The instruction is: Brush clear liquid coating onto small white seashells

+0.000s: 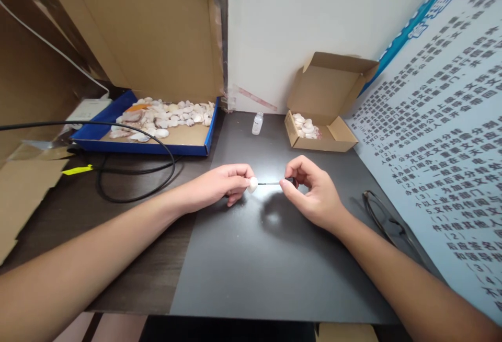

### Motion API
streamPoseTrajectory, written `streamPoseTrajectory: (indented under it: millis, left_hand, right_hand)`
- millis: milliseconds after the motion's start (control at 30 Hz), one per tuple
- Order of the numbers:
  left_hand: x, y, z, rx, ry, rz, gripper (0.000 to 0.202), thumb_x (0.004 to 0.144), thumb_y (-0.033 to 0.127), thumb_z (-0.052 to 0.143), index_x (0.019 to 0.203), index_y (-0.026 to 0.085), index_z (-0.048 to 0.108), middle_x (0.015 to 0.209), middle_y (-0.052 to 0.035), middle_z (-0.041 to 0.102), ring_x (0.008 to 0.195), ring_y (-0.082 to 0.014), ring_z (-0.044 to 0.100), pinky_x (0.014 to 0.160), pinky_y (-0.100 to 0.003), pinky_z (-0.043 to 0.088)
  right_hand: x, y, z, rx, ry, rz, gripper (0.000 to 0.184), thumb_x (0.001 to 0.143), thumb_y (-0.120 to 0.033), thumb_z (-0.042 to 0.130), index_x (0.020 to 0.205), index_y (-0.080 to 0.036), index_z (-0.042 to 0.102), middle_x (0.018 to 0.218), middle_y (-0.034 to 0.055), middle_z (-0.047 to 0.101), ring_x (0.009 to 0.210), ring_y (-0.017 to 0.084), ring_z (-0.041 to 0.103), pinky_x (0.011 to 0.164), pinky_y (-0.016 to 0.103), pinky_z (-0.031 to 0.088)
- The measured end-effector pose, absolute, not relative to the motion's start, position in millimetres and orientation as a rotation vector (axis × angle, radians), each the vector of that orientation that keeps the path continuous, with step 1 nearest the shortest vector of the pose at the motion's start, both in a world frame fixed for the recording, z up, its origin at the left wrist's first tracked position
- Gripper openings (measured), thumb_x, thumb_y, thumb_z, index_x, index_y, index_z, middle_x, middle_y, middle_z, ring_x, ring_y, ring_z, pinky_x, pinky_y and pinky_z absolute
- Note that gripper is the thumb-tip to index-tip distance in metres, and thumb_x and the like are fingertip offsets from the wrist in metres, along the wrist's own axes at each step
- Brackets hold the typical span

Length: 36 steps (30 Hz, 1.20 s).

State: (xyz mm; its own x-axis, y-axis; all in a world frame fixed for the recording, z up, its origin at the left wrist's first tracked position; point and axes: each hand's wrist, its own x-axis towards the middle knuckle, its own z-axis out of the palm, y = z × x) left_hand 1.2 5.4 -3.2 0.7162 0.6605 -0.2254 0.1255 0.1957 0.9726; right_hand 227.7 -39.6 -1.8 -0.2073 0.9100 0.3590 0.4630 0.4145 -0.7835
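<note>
A small white seashell is pinched between the thumb and fingers of my left hand, above the dark grey mat. My right hand grips the black cap of a thin brush. The brush points left, and its dark tip is at or very near the shell; I cannot tell whether they touch. Behind the hands stands a small clear bottle without a cap, upright, with whitish contents.
A blue-edged cardboard box full of shells lies open at the back left. At the back right, a smaller brown box holds several shells. Eyeglasses lie at the right. A black cable loops across the left side, beside a yellow tag.
</note>
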Motion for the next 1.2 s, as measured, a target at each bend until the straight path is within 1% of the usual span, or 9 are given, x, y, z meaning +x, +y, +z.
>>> streamPoseTrajectory:
  millis: [200,467,667,900,1067,1200]
  left_hand:
    - [0.9,5.1,-2.0,1.365,0.739,0.402,0.019,0.086,0.035,0.056,0.084,0.016,0.053,0.054,0.0072,0.036,0.051,-0.0072,0.04,0.054,-0.021,0.031]
    - [0.3,5.2,0.6,1.407,0.772,0.365,0.025,0.086,0.04,0.056,0.083,0.016,0.05,0.056,0.0065,0.04,0.053,-0.0071,0.039,0.056,-0.022,0.029]
    - [0.2,6.2,-1.5,1.393,0.773,0.352,0.023,0.086,0.039,0.055,0.084,0.017,0.049,0.056,0.007,0.04,0.053,-0.0078,0.039,0.058,-0.022,0.028]
    - [-1.1,5.5,-0.1,1.406,0.782,0.34,0.024,0.088,0.04,0.054,0.086,0.017,0.05,0.057,0.007,0.042,0.054,-0.0075,0.038,0.06,-0.022,0.029]
    - [0.2,5.0,0.5,1.393,0.776,0.342,0.022,0.087,0.038,0.054,0.084,0.017,0.048,0.056,0.0073,0.041,0.054,-0.0079,0.039,0.059,-0.022,0.028]
    - [0.2,4.6,-0.4,1.391,0.765,0.353,0.024,0.086,0.04,0.055,0.084,0.017,0.048,0.056,0.0074,0.04,0.054,-0.0078,0.04,0.059,-0.023,0.027]
  right_hand:
    - [228.2,-40.8,-1.4,-1.185,-1.818,0.699,0.014,0.084,-0.021,0.062,0.081,-0.022,0.049,0.068,-0.0044,0.049,0.058,0.01,0.045,0.055,0.024,0.039]
    - [228.4,-44.0,2.2,-1.145,-1.775,0.679,0.012,0.085,-0.02,0.061,0.081,-0.022,0.05,0.064,-0.0056,0.049,0.053,0.009,0.045,0.052,0.023,0.039]
    - [227.3,-42.9,1.5,-1.111,-1.77,0.755,0.013,0.085,-0.025,0.065,0.087,-0.023,0.052,0.065,-0.005,0.051,0.054,0.01,0.047,0.054,0.025,0.042]
    - [227.4,-40.5,1.2,-1.182,-1.763,0.754,0.015,0.084,-0.02,0.062,0.082,-0.022,0.048,0.068,-0.0045,0.049,0.056,0.009,0.046,0.054,0.024,0.041]
    - [227.5,-43.0,0.9,-1.11,-1.761,0.788,0.012,0.087,-0.025,0.061,0.087,-0.022,0.05,0.065,-0.0052,0.048,0.056,0.01,0.046,0.054,0.024,0.041]
    - [226.0,-41.9,1.1,-1.172,-1.805,0.786,0.013,0.086,-0.024,0.062,0.085,-0.022,0.05,0.068,-0.0041,0.05,0.056,0.01,0.046,0.055,0.025,0.042]
